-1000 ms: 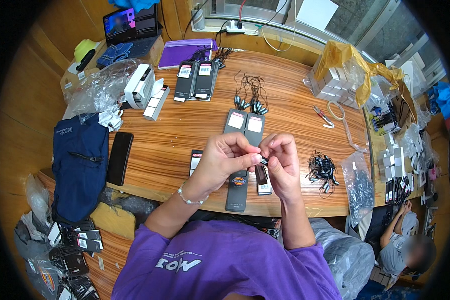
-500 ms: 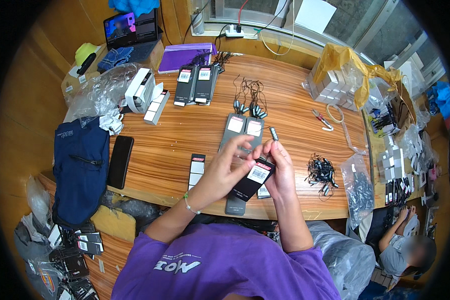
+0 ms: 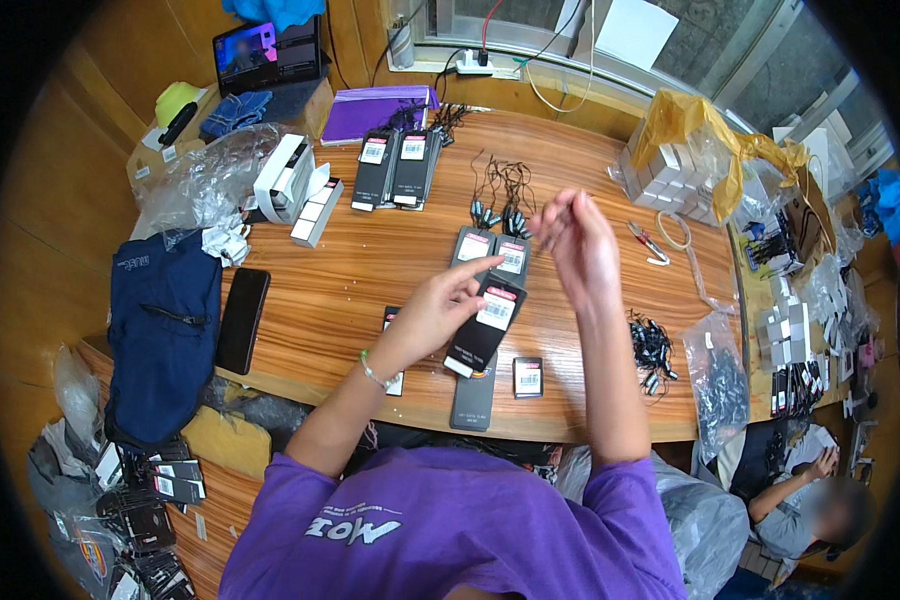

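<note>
The fingers of the left hand (image 3: 432, 318) held a black tag (image 3: 484, 330) by its edge, forefinger extended; the right hand (image 3: 588, 255) had loosely curled, parted fingers, holding nothing visible. The tag overlapped a grey card (image 3: 473, 402) on the table (image 3: 315, 320), near heaped cords (image 3: 652, 350).
</note>
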`<move>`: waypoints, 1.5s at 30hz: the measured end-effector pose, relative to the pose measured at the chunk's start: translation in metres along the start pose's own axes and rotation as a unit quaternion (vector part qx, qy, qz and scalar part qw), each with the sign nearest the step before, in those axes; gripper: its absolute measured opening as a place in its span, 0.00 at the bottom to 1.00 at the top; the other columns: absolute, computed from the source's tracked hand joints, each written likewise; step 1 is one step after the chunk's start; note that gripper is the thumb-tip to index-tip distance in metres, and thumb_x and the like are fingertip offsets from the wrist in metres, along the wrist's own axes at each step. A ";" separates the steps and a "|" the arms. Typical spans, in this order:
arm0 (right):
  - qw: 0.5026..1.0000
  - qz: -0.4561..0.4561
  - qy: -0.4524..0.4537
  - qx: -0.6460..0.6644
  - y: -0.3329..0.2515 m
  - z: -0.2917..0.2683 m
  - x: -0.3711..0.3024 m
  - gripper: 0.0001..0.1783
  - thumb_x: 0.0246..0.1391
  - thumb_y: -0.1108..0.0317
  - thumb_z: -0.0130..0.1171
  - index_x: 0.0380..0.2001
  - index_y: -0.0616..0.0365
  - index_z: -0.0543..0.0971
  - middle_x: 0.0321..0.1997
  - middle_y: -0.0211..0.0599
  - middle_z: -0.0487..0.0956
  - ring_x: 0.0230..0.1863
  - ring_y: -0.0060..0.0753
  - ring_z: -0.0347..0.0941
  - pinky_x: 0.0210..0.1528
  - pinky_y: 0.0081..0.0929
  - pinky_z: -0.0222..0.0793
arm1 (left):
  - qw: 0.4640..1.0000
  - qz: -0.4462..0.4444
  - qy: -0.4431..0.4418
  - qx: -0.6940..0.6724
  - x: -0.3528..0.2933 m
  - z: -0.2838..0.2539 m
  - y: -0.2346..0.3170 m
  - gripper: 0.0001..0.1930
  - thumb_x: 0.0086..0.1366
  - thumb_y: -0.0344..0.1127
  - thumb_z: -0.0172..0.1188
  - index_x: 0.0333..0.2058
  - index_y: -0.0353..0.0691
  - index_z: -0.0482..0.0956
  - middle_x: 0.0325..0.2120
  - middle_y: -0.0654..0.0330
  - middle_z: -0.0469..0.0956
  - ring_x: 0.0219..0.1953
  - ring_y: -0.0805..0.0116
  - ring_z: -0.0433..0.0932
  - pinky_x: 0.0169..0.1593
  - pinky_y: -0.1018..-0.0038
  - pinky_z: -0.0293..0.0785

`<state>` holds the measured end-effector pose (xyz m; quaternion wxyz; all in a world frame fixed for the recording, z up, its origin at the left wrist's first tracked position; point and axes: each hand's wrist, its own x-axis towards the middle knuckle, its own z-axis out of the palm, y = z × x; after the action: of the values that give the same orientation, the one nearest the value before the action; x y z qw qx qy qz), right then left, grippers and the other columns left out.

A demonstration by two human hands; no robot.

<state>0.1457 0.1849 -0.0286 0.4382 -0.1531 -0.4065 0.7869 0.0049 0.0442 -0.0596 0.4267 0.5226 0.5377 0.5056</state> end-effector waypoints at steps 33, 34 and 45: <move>0.890 -0.051 0.043 -0.451 0.081 -0.103 0.215 0.16 0.51 0.66 0.57 0.41 0.67 0.76 0.30 0.42 0.79 0.31 0.35 0.74 0.35 0.26 0.70 | 0.913 0.032 -0.089 0.397 -0.035 -0.005 -0.005 0.25 0.47 0.46 0.66 0.43 0.40 0.74 0.38 0.58 0.71 0.44 0.58 0.65 0.51 0.67 0.62; 0.846 -0.102 0.028 -0.523 0.074 -0.092 0.202 0.17 0.48 0.66 0.59 0.41 0.66 0.75 0.37 0.48 0.78 0.40 0.40 0.73 0.44 0.30 0.68 | 0.909 0.033 -0.088 0.407 -0.043 -0.002 -0.009 0.27 0.46 0.47 0.66 0.43 0.39 0.73 0.38 0.58 0.71 0.44 0.58 0.65 0.51 0.67 0.62; 0.696 0.051 -0.218 -0.682 0.004 -0.049 -0.095 0.17 0.37 0.65 0.65 0.33 0.59 0.77 0.36 0.41 0.73 0.43 0.43 0.68 0.46 0.35 0.64 | 0.938 0.011 -0.070 0.340 -0.057 0.013 -0.035 0.33 0.40 0.43 0.70 0.45 0.37 0.71 0.39 0.55 0.67 0.45 0.55 0.65 0.50 0.66 0.63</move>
<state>0.2267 0.1311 -0.0734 0.0719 -0.2552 -0.9075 0.3259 0.0184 -0.0087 -0.1002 0.2547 0.6765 0.6407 0.2589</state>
